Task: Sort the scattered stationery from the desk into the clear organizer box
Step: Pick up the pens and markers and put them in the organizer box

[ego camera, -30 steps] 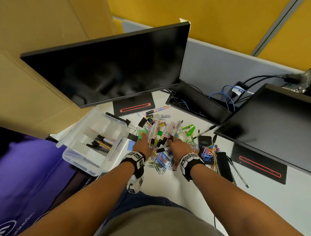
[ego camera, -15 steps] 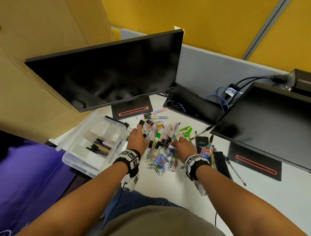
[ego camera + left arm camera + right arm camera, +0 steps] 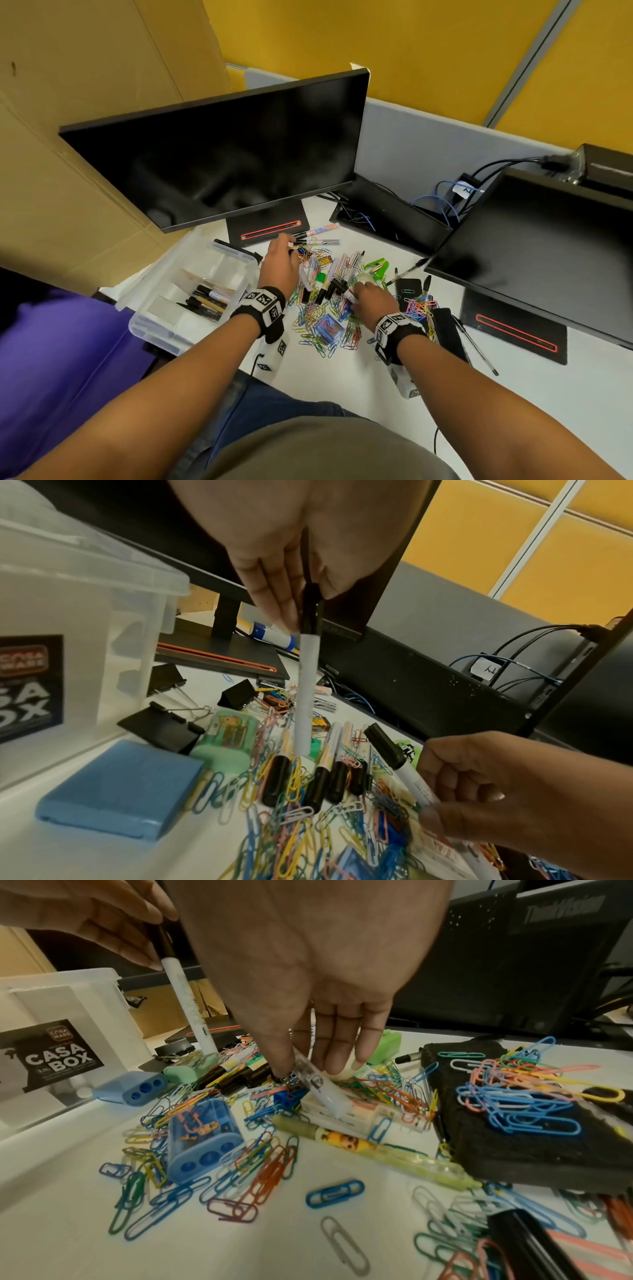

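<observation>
Left hand point(image 3: 291, 561): fingers and thumb pinched on the black cap of a white marker point(image 3: 306, 691), a slim matte cylinder hanging nearly upright, its lower end among the clips.
Right hand point(image 3: 318, 969): thumb and fingers clamped on a second marker point(image 3: 320, 1088), white barrel with printed label, black cap seen from the left wrist view.
Organizer box point(image 3: 191, 291): clear rigid plastic, rectangular, divided by partitions; stands on the table left of the pile, with several dark pens lying in one compartment (which one cannot be told).
Paper clips point(image 3: 260, 1167): coated wire loops, many colours, strewn over the white table point(image 3: 342, 383).
Capped markers point(image 3: 308, 780): glossy black caps, lying side by side in the pile.
Binder clips point(image 3: 161, 725): black folded metal, wire handles, near the box.
Sharpeners point(image 3: 202, 1142): blue translucent plastic, rounded, three holes.
Black pouch point(image 3: 514, 1139): coarse fabric, clips heaped on top.
</observation>
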{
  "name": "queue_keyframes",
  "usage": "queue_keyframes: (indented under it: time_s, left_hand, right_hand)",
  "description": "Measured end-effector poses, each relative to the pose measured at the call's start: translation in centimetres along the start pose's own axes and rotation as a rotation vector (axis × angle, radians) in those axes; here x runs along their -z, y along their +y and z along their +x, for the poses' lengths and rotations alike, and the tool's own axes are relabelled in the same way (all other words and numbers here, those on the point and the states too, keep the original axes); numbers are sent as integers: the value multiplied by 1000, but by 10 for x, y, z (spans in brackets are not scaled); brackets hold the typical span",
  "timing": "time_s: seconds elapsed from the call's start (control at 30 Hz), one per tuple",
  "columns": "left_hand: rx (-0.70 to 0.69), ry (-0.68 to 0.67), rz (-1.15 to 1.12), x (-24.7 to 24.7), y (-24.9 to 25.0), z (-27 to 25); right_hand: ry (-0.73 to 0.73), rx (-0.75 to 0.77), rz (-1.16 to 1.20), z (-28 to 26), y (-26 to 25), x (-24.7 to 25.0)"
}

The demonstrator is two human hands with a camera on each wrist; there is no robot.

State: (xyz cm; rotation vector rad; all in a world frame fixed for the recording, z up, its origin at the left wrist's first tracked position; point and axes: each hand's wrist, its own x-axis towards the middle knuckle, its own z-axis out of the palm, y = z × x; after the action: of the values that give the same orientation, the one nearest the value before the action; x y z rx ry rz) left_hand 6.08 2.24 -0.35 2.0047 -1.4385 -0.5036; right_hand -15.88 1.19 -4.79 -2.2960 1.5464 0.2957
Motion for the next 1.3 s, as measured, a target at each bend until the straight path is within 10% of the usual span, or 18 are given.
queue_keyframes:
  time_s: [0.6, 1.3]
  left_hand:
    - [258, -271, -81, -40, -20, 12]
    - [303, -574, 502, -77, -29, -8]
  right_hand:
    - [-88, -104, 388, 4, -13, -22]
    - [-148, -123, 456, 4, -5, -33]
